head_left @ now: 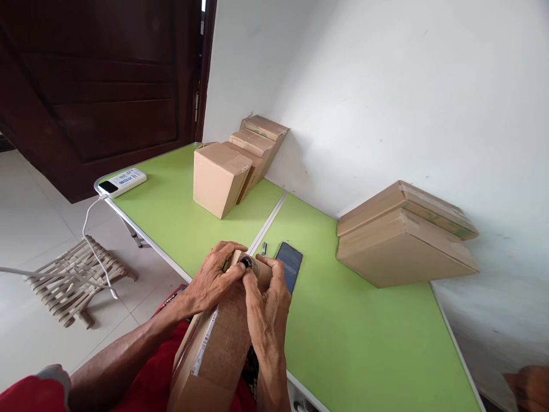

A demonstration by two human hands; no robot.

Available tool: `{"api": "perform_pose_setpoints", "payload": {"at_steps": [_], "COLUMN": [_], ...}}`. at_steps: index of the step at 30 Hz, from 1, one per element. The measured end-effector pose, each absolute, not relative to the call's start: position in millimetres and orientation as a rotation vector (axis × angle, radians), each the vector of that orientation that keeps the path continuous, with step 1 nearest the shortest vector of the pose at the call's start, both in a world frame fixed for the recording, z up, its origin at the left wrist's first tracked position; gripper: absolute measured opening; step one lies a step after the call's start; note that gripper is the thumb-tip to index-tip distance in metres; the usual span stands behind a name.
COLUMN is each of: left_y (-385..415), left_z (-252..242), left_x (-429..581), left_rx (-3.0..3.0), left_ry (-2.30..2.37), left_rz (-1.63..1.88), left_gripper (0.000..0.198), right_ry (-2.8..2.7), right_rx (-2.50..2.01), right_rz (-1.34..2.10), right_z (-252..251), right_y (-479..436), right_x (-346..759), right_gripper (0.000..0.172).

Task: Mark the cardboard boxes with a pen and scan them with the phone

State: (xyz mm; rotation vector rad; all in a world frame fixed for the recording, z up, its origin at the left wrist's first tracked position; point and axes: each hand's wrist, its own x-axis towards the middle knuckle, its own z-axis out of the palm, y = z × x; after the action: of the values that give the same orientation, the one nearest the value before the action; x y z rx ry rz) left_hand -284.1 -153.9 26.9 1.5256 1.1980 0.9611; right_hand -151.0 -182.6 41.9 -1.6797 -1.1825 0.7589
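Observation:
A long cardboard box (217, 352) with a white label strip leans from my lap up against the near edge of the green table (351, 337). Both hands meet at its top end. My left hand (212, 279) curls over the top left corner of the box, fingers closed on it. My right hand (268, 306) lies along the right side, with thumb and fingertips pinched on a small black object (246, 262) at the top edge. What that object is I cannot make out.
A dark phone (289, 264) and a small grey piece (263, 248) lie just beyond my hands. A closed box (218, 178) and leaning flat cartons (258, 143) stand at the back; more stacked cartons (403, 243) right. A power bank (122, 182) with a white cable sits at the left corner. A slatted stool (71, 283) is on the floor.

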Motion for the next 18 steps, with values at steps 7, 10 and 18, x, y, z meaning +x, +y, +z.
{"api": "perform_pose_setpoints", "payload": {"at_steps": [7, 10, 18], "left_y": [-162.2, -164.6, -166.9], "left_z": [27.1, 25.6, 11.7], "left_x": [-282.3, -285.2, -305.9], "left_rx": [1.605, 1.587, 1.607], "left_ry": [1.19, 1.209, 1.078], "left_rz": [0.951, 0.97, 0.913], "left_gripper": [0.038, 0.037, 0.062], "right_ry": [-1.175, -1.047, -1.203], "right_rx": [-1.587, -1.505, -1.91], "right_rz": [0.794, 0.85, 0.676], "right_z": [26.6, 15.6, -19.3], "right_y": [-194.8, -196.0, -168.4], "right_x": [-146.0, -123.0, -69.8], "right_gripper": [0.055, 0.071, 0.057]}}
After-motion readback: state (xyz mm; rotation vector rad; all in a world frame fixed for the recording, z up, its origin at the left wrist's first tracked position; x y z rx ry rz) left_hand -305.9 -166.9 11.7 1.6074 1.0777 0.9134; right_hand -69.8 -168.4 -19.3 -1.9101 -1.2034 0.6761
